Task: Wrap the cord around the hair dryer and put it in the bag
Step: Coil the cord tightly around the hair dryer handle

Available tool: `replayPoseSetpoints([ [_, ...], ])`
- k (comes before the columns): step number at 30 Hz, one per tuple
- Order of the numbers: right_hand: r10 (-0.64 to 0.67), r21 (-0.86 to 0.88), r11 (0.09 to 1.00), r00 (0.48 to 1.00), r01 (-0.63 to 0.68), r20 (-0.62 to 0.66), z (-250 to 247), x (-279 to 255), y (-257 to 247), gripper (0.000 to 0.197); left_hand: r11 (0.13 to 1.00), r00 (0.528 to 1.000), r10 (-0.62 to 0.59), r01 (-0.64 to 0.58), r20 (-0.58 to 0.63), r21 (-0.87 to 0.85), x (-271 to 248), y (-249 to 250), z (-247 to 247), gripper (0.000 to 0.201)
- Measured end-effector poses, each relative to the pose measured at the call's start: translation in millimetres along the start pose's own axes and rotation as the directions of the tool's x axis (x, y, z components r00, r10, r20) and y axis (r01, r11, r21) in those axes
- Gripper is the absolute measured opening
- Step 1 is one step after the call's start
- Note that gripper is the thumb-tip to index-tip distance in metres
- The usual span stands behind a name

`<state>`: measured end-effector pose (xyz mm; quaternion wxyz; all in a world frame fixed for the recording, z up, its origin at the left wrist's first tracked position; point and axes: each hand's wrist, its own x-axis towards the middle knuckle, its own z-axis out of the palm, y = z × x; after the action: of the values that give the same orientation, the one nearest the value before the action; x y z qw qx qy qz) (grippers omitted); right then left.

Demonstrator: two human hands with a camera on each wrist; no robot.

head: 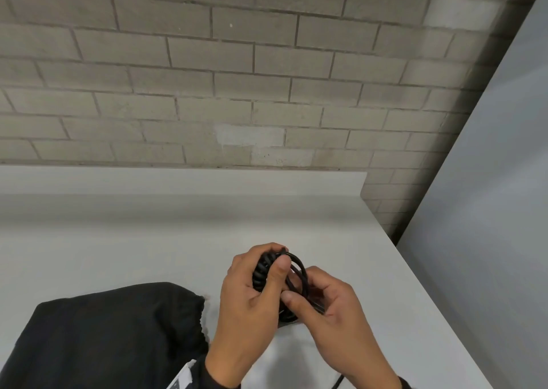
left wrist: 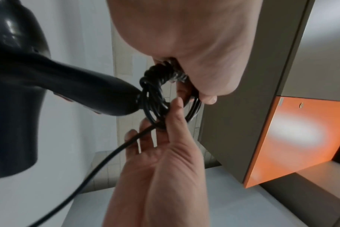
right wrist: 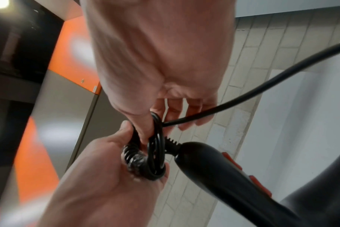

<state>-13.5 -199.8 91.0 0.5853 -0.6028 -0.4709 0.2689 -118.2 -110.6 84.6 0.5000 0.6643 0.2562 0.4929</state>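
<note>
Close to the body, above the near part of the white table, both hands work a small coil of black cord. The left hand curls round the coiled bundle, thumb pressed over its top, a closed grip on the loops. The right hand pinches the loops between thumb and forefinger while its other fingers spread loosely (a loose run of cord crosses them). From the wrist views the hair dryer hangs off the coil by its handle, red switches showing, its barrel below. Just left of the hands lies the black bag on the table. Beyond, a pale brick wall.
</note>
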Motion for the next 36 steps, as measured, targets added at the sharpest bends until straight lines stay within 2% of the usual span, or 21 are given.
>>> replayPoseSetpoints([
  [2,-0.07,-0.113,0.992,0.988,0.055,-0.135,6,-2,2,0.016,0.997,1.0,-0.017,0.016,-0.017,-0.077,3,5,3,0.035],
  [3,-0.132,-0.204,0.975,0.96,0.082,-0.247,9,-3,5,0.021,0.993,0.999,-0.027,0.024,-0.031,-0.115,4,8,4,0.035],
  [5,-0.325,-0.422,0.896,0.856,0.142,-0.403,14,-4,9,0.029,0.988,0.998,-0.044,0.037,-0.047,-0.153,6,11,6,0.033],
  [7,-0.536,-0.639,0.737,0.767,0.222,-0.352,20,-3,14,0.018,0.987,0.998,-0.043,0.036,-0.045,-0.157,7,13,8,0.031],
  [9,-0.605,-0.736,0.638,0.738,0.225,-0.299,24,-3,17,0.018,0.99,0.998,-0.024,0.016,-0.054,-0.14,8,9,8,0.034],
  [13,-0.567,-0.735,0.643,0.778,0.214,-0.269,24,-4,7,0.02,0.998,0.997,0.041,-0.044,-0.059,-0.038,12,-2,6,0.038],
  [18,-0.493,-0.785,0.603,0.84,0.142,-0.227,26,-4,-7,0.027,0.995,0.993,0.09,-0.086,-0.073,0.056,13,-3,7,0.028],
  [21,-0.425,-0.779,0.621,0.873,0.088,-0.24,26,-4,-10,0.025,0.987,0.989,0.136,-0.129,-0.064,0.097,13,0,8,0.024],
  [23,-0.326,-0.675,0.736,0.903,0.055,-0.281,26,-3,-9,0.017,0.972,0.979,0.194,-0.183,-0.06,0.148,15,-1,7,0.017],
  [25,-0.132,-0.454,0.891,0.947,-0.016,-0.292,24,-1,-13,0.013,0.948,0.963,0.263,-0.247,-0.061,0.2,19,-6,5,0.02],
  [27,0.082,-0.227,0.964,0.966,-0.139,-0.244,17,3,-23,0.016,0.931,0.949,0.311,-0.292,-0.057,0.218,25,-13,3,0.029],
  [28,0.194,-0.094,0.972,0.962,-0.215,-0.192,12,5,-29,0.02,0.929,0.945,0.322,-0.306,-0.048,0.21,28,-16,2,0.035],
  [30,0.378,0.242,0.901,0.925,-0.359,-0.035,2,8,-39,0.027,0.928,0.945,0.327,-0.318,-0.017,0.192,32,-21,-1,0.044],
  [32,0.457,0.511,0.733,0.882,-0.448,0.118,-8,13,-44,0.025,0.929,0.942,0.334,-0.336,0.035,0.156,34,-22,-2,0.043],
  [33,0.467,0.579,0.666,0.868,-0.47,0.167,-11,15,-45,0.024,0.932,0.94,0.334,-0.34,0.062,0.123,35,-20,-3,0.04],
  [34,0.463,0.606,0.637,0.865,-0.476,0.194,-14,15,-44,0.024,0.934,0.938,0.338,-0.345,0.081,0.099,36,-18,-3,0.039],
  [35,0.447,0.602,0.646,0.872,-0.47,0.201,-15,15,-44,0.023,0.93,0.933,0.349,-0.357,0.093,0.092,37,-15,-2,0.039],
  [36,0.423,0.562,0.694,0.887,-0.449,0.186,-15,14,-44,0.022,0.922,0.925,0.368,-0.376,0.097,0.092,38,-14,-2,0.035],
])
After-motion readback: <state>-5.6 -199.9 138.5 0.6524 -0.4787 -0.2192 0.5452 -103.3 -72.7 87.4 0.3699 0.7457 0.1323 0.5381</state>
